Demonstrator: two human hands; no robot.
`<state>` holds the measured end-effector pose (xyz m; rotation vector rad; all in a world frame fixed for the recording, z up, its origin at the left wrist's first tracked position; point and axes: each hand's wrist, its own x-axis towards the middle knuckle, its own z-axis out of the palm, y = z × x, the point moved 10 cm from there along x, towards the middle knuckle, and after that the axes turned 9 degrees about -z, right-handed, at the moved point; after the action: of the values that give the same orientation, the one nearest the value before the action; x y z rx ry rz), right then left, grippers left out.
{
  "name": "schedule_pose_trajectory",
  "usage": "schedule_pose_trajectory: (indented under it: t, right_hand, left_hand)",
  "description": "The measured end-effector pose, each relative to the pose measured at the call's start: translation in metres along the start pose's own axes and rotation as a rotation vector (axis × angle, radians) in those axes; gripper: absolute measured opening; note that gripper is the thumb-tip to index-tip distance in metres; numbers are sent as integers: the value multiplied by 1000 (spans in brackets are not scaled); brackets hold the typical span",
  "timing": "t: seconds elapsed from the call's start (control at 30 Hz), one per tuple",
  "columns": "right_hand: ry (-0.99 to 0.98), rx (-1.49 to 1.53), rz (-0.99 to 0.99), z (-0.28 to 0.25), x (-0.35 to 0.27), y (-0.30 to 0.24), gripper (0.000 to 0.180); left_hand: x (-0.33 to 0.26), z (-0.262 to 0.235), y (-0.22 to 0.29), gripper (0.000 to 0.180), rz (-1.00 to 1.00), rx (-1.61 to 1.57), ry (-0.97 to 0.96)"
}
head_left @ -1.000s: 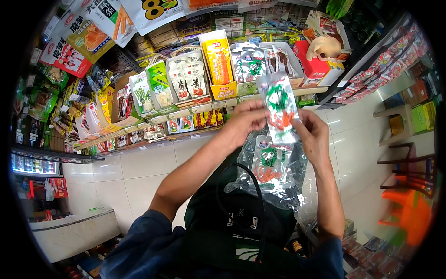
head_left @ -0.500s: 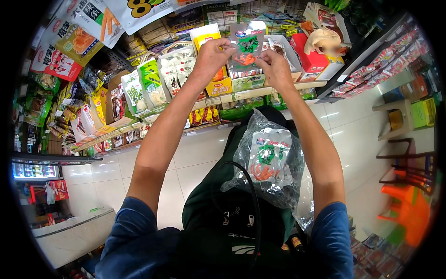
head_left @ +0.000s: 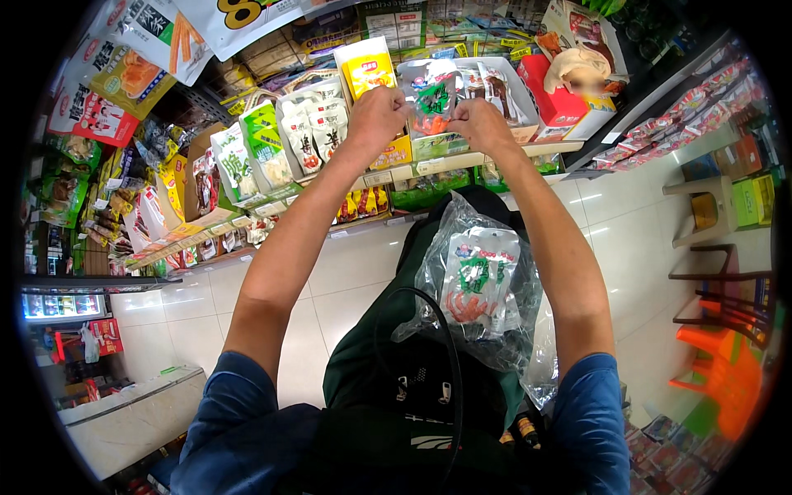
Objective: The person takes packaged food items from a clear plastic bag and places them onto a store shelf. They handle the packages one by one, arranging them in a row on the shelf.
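Note:
A grey snack packet with green lettering and orange-red pieces printed low on it stands upright in a display box on the shelf, partly inside it as far as I can see. My left hand is closed at the packet's left edge, its fingertips partly hidden. On the other side, my right hand pinches the packet's lower right edge. Against my lap rests a clear plastic bag, with more packets of the same kind in it.
Left of the box stand a yellow-and-white carton and white and green snack pouches. A red box with a beige cloth-like item lies to the right. Large snack bags hang at upper left. An orange plastic chair stands at right.
Both hands have brought the packet down, from above the display box to lower within it. The bag on my lap has stayed where it was.

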<state>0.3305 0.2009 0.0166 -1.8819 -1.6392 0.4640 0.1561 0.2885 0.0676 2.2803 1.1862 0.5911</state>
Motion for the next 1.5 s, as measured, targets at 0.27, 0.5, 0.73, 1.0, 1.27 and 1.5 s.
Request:
schedule_pose_trajectory:
  t: [0.27, 0.5, 0.73, 1.0, 1.27, 1.5]
  right_hand:
    - [268, 182, -140, -36, 4, -39, 63]
    - [232, 5, -262, -34, 9, -43, 60]
    - [145, -166, -226, -22, 16, -39, 54]
    - [127, -339, -244, -13, 7, -50, 58]
    - [119, -313, -243, 0, 13, -44, 55]
    - [110, -307, -202, 2, 12, -44, 58]
  left_hand:
    - [2, 0, 3, 22, 4, 90, -38]
    - [-4, -43, 56, 50, 209, 206, 236]
    - [20, 12, 53, 53, 358, 428, 12]
    - [26, 26, 53, 31, 288, 528, -66]
    - [27, 31, 47, 22, 243, 593, -87]
    - [18, 41, 61, 14, 401, 692, -52]
